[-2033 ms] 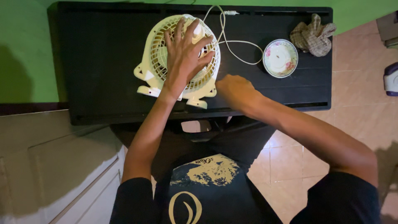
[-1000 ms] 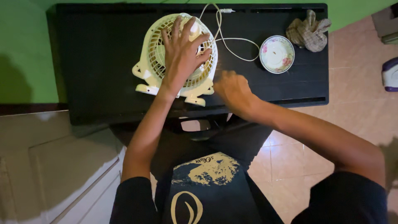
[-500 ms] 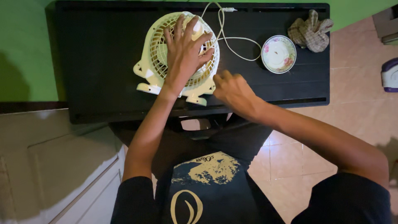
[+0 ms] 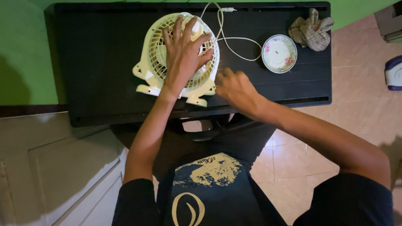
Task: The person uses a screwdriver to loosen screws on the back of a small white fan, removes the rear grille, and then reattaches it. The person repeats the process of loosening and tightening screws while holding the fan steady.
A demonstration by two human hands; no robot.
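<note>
A small cream table fan (image 4: 153, 62) lies face up on a black table (image 4: 92, 54). My left hand (image 4: 184, 54) is spread flat on its round grille, fingers apart, pressing down. My right hand (image 4: 234, 86) rests at the fan's lower right edge, beside its foot, with fingers curled; whether it holds a small tool is hidden. The fan's white cord (image 4: 230, 39) loops away toward the far edge of the table.
A floral saucer (image 4: 279, 53) sits right of the cord, and a crumpled checked cloth (image 4: 310, 30) lies at the table's far right corner. A green wall is at left, tiled floor at right, with a white and blue object (image 4: 393, 73) on it.
My right hand has shifted slightly along the fan's lower right edge. My left hand stays pressed on the grille; the fan has not moved.
</note>
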